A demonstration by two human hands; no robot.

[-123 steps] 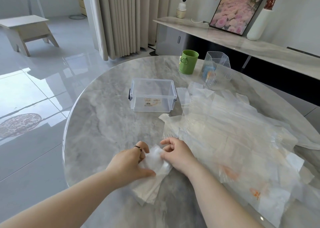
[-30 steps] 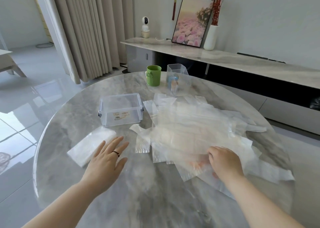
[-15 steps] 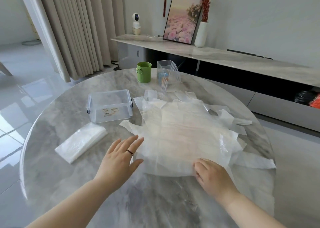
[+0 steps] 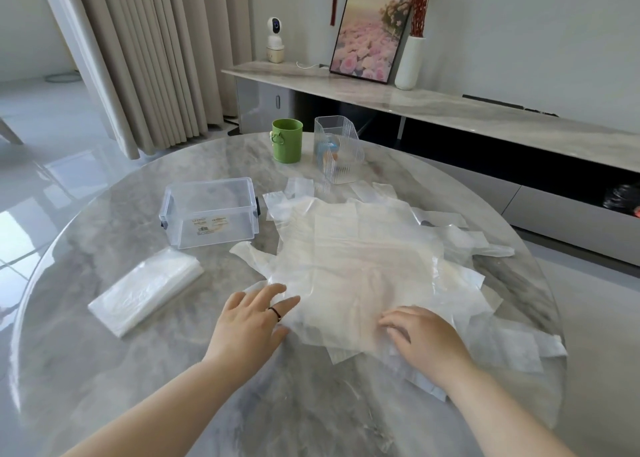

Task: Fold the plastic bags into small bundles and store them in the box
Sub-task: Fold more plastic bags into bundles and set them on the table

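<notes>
Translucent plastic bags (image 4: 374,259) lie spread flat in an overlapping heap; one folded bundle (image 4: 147,290) lies apart, left, near the clear box (image 4: 209,212) (open-topped, upright).

Both the left hand (image 4: 251,321) and right hand (image 4: 420,338) lie flat on the plastic bags (image 4: 363,266) near the table's (image 4: 104,370) front edge, with the clear box (image 4: 209,212) and a folded bundle (image 4: 147,290) toward its left edge.

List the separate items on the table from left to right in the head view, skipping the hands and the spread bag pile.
Folded bag → box → green cup → clear holder.
</notes>
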